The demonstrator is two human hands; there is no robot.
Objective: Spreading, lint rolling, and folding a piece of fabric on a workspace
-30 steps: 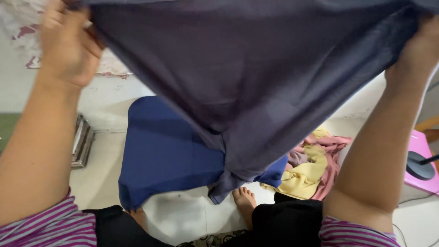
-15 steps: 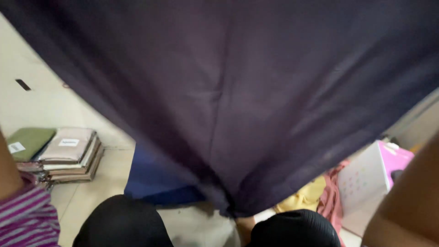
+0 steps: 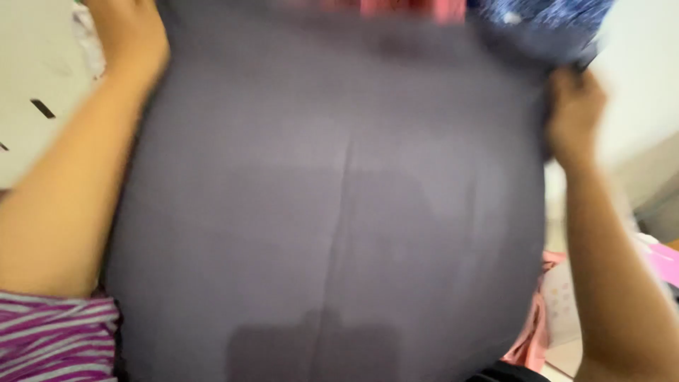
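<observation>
A large dark grey-purple cloth (image 3: 332, 205) hangs stretched in front of me and fills most of the view, blurred by motion. My left hand (image 3: 131, 32) grips its upper left corner near the top edge of the frame. My right hand (image 3: 573, 117) holds its upper right edge, fingers closed on the fabric. A centre crease runs down the cloth. Both forearms reach up on either side, with striped purple sleeves (image 3: 56, 336) at the bottom left.
Above the cloth, pink fabric (image 3: 410, 7) and blue patterned fabric (image 3: 544, 21) show at the top. A pale wall (image 3: 35, 85) is at left. Pink cloth (image 3: 534, 332) and a pink and white box (image 3: 665, 258) show at lower right.
The cloth has swung up and spread flat before me, now hiding the floor, the blue cloth and the stacked items. Both hands have come back into view at its upper corners.
</observation>
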